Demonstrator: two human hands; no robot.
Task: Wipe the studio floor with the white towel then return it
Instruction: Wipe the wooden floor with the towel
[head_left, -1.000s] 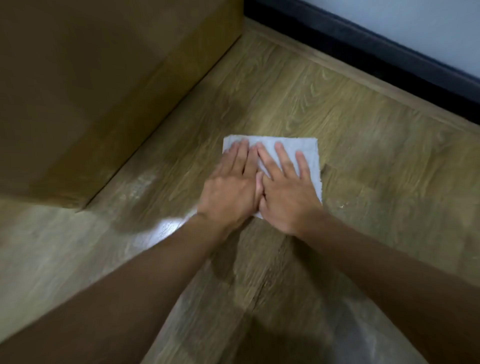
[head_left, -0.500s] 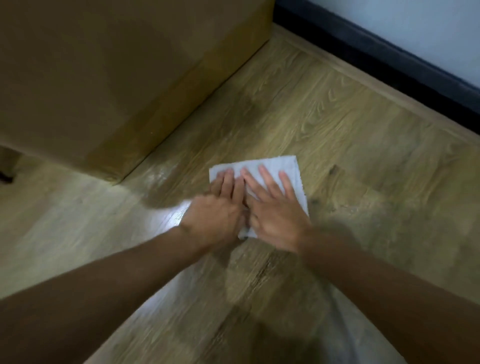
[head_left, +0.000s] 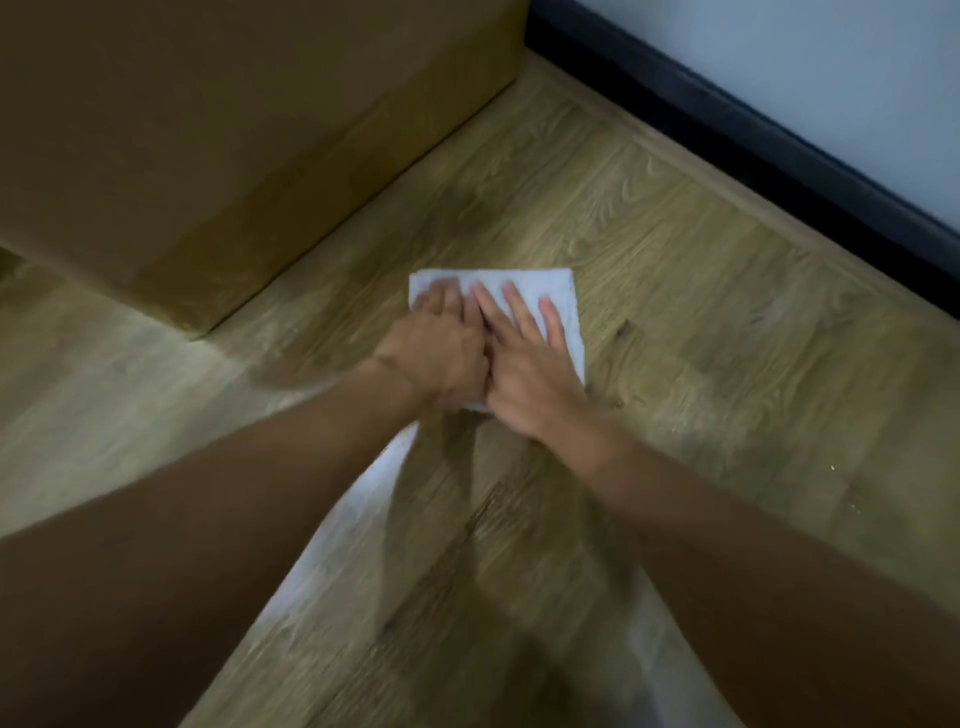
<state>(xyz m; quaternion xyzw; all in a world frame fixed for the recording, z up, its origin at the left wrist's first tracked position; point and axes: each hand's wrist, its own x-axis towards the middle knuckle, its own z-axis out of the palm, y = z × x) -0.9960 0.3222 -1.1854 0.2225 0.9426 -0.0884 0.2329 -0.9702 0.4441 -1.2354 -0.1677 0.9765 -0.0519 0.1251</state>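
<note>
A folded white towel (head_left: 563, 296) lies flat on the wood-pattern studio floor (head_left: 701, 322), just right of the corner of a big brown box. Both of my hands press down on it side by side. My left hand (head_left: 441, 353) covers the towel's left part, its fingers blurred by motion. My right hand (head_left: 530, 374) lies flat over the middle, fingers spread and pointing away from me. Only the towel's far edge and right strip show; the rest is hidden under my hands.
A large brown cardboard box (head_left: 208, 156) stands on the floor at the left and back. A black baseboard (head_left: 753, 140) runs along the pale wall (head_left: 831, 62) at the upper right. A light glare streaks the floor between my forearms.
Under both hands the towel slid toward me and closer to the box corner, then a little away from me again. My head view shifted as well.
</note>
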